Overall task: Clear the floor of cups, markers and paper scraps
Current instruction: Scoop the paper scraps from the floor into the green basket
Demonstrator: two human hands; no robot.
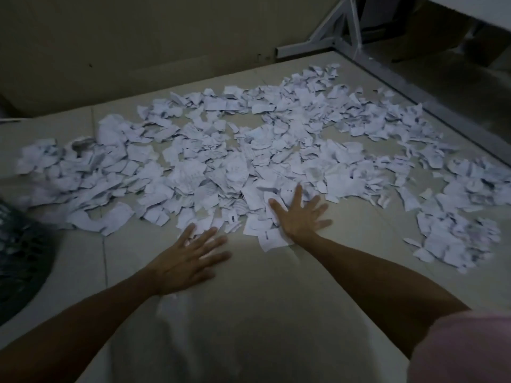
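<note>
Left hand [188, 261] is lying flat, palm down, fingers spread and straight, grasping nothing; its fingertips are reaching the near edge of the paper scraps [249, 150], with a scrap or two showing under the fingers. It is a bit motion-blurred. Right hand [300, 214] is also lying palm down with fingers splayed and straight, not gripping, pressing onto scraps at the near edge of the pile; a few loose pieces are sitting just under and beside its wrist. Both bare forearms are stretching in from the bottom of the view, and a pale pink sleeve [464, 346] is showing at the lower right.

The paper scraps are spreading in a wide, thick litter across the tiled floor [276, 327], from far left to far right, reaching back toward the wall [138, 37]. They are small torn white pieces, crumpled and overlapping, some carrying faint printed lines or dark marks. A separate cluster is lying off to the right, apart from the main mass, with bare tile between. Lighting is dim, so finer print is unreadable.

A dark mesh basket [19, 258] is sitting at the left edge, just beside the nearest scraps. A grey metal frame [331, 37] is standing at the upper right.
</note>
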